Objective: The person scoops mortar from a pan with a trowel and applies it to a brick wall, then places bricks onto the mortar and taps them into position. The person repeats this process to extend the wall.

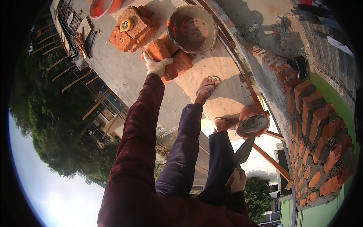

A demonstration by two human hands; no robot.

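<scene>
My left hand (155, 67), in a pale glove, reaches out with its thumb and fingers around the near end of an orange-red brick (158, 49). That brick lies on a small pile, with another brick (180, 65) beside it. Low and close to my body, my gloved right hand (237, 180) is closed on the handle of a trowel (244, 152). The trowel's pointed blade extends up toward a small orange bucket (252, 124), which has grey mortar inside and stands near my right foot.
A wide, mortar-stained basin (193, 29) sits beyond the bricks. Left of it, a yellow tape measure (126, 25) rests on a brick stack (137, 34), near an orange tub (105, 7). A partly built brick wall (321, 132) runs down the right side. Timber pieces (270, 160) stick out below the bucket.
</scene>
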